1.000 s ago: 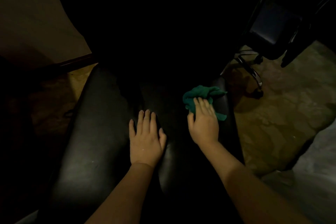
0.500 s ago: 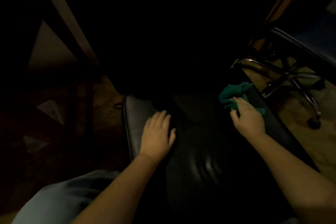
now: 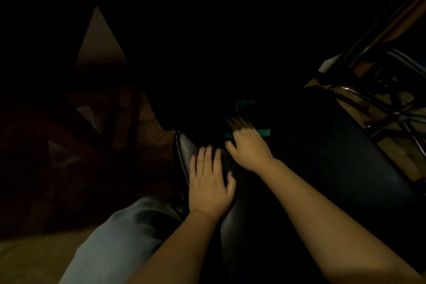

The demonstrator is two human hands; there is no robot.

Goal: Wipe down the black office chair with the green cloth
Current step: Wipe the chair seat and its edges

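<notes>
A grey trouser leg shows at lower left. The left hand lies flat on the black office chair, its grip apart, fingers straight. Just beside it, the right hand presses the green cloth onto the seat, its grip likewise spread. A metal chair base stands at right.

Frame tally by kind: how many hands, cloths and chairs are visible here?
Hands: 2, the left hand flat on the seat and the right hand pressing the cloth
Cloths: 1, the green cloth
Chairs: 2, the black chair and a second chair, of which only the metal base shows
Total: 5
</notes>
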